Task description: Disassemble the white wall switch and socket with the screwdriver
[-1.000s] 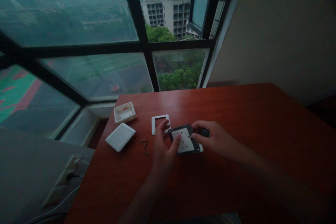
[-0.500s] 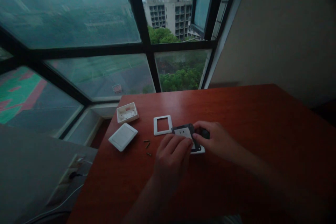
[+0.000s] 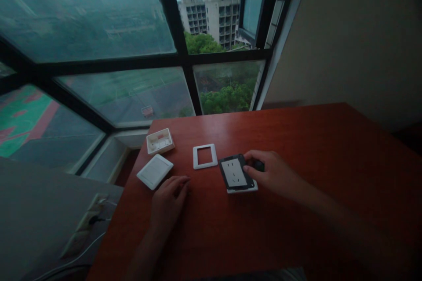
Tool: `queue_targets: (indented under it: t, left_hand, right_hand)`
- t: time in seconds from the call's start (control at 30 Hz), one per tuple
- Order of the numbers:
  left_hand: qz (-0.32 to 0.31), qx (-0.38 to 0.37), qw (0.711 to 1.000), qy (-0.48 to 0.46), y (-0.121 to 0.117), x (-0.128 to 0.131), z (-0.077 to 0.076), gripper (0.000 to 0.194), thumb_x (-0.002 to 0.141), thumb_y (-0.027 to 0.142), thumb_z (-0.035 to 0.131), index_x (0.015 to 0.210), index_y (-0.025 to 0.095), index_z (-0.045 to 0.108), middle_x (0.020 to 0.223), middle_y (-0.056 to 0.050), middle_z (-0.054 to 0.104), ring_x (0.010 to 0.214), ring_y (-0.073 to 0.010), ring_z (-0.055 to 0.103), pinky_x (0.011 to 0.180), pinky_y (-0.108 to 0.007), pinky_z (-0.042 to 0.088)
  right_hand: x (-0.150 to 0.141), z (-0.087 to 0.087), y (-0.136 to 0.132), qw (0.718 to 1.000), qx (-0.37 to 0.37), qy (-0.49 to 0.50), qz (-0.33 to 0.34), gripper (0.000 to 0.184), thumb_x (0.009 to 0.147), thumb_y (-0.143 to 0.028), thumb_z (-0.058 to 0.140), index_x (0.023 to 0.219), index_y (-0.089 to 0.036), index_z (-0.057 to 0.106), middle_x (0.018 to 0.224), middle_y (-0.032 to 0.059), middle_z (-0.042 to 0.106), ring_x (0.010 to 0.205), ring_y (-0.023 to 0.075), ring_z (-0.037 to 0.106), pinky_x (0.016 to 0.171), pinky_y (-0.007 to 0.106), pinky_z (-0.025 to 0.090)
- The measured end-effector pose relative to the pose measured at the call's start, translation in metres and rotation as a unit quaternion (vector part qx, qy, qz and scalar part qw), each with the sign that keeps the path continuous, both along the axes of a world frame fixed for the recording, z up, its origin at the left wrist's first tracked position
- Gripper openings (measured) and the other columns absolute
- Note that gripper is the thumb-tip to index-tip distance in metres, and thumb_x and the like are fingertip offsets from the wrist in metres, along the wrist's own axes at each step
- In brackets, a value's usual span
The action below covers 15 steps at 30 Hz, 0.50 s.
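Note:
My right hand [image 3: 267,167] grips the upper right edge of a wall socket [image 3: 234,173], a white face in a dark mounting frame. A short dark rounded handle [image 3: 259,166] juts from the same hand; its other end is hidden. Under the socket, a white piece [image 3: 243,191] shows at the lower edge. To the left, my left hand [image 3: 170,195] rests low over the table with its fingertips pinched together, just right of a white switch plate [image 3: 154,171]. Whatever lies between those fingertips is too small or hidden to make out.
On the red-brown table [image 3: 296,131] lie a white cover frame [image 3: 195,158] with a rectangular opening and, at the far left corner, an open white back box [image 3: 160,141]. Windows border the table's back and left. Cables [image 3: 82,250] hang from wall outlets at lower left.
My left hand has left the socket and moved left to where several small screws lay; they are now out of sight. The right hand keeps its grip on the socket, nearly in place.

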<state>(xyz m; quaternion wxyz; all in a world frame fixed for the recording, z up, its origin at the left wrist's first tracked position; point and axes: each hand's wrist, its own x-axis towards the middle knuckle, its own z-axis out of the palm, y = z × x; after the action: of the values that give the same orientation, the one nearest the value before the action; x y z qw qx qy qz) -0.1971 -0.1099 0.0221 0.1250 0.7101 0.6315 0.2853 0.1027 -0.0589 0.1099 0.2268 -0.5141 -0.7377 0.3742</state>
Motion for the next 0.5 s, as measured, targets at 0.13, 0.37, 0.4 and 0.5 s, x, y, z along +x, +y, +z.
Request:
queue_targets:
  t: [0.13, 0.37, 0.4, 0.5]
  left_hand:
    - [-0.012, -0.001, 1.0, 0.021, 0.002, 0.009, 0.0, 0.019, 0.09, 0.031, 0.051, 0.094, 0.021, 0.066, 0.093, -0.005, 0.07, 0.082, -0.0211, 0.066, 0.076, -0.035, 0.053]
    - [-0.006, 0.022, 0.999, 0.049, 0.004, 0.017, 0.003, 0.018, 0.09, 0.029, 0.053, 0.1, 0.021, 0.065, 0.102, -0.006, 0.064, 0.09, -0.0229, 0.064, 0.081, -0.037, 0.053]
    - [0.001, 0.033, 0.999, 0.04, 0.005, 0.018, 0.005, 0.019, 0.09, 0.03, 0.053, 0.103, 0.021, 0.064, 0.104, -0.006, 0.063, 0.092, -0.0232, 0.064, 0.082, -0.037, 0.053]
    - [-0.011, 0.049, 0.999, -0.002, 0.004, 0.028, 0.015, 0.028, 0.088, 0.03, 0.057, 0.115, 0.023, 0.058, 0.117, -0.008, 0.058, 0.104, -0.0247, 0.061, 0.088, -0.039, 0.052]
  right_hand:
    - [-0.001, 0.001, 0.001, 1.0, -0.008, -0.006, 0.006, 0.015, 0.082, -0.02, 0.058, 0.092, -0.018, 0.068, 0.087, 0.0044, 0.073, 0.077, 0.0176, 0.065, 0.068, 0.029, 0.046]
    - [0.002, -0.003, 0.002, 1.0, -0.013, -0.004, 0.005, 0.016, 0.081, -0.021, 0.058, 0.092, -0.018, 0.069, 0.087, 0.0046, 0.073, 0.077, 0.0184, 0.065, 0.07, 0.03, 0.046]
    - [0.002, -0.003, 0.002, 1.0, -0.015, -0.001, 0.003, 0.016, 0.081, -0.021, 0.058, 0.092, -0.018, 0.069, 0.087, 0.0047, 0.072, 0.077, 0.0185, 0.065, 0.07, 0.03, 0.046]
    - [0.001, -0.003, 0.002, 1.0, -0.025, 0.016, 0.004, 0.016, 0.08, -0.02, 0.058, 0.092, -0.018, 0.069, 0.088, 0.0054, 0.073, 0.078, 0.0189, 0.065, 0.07, 0.03, 0.047]
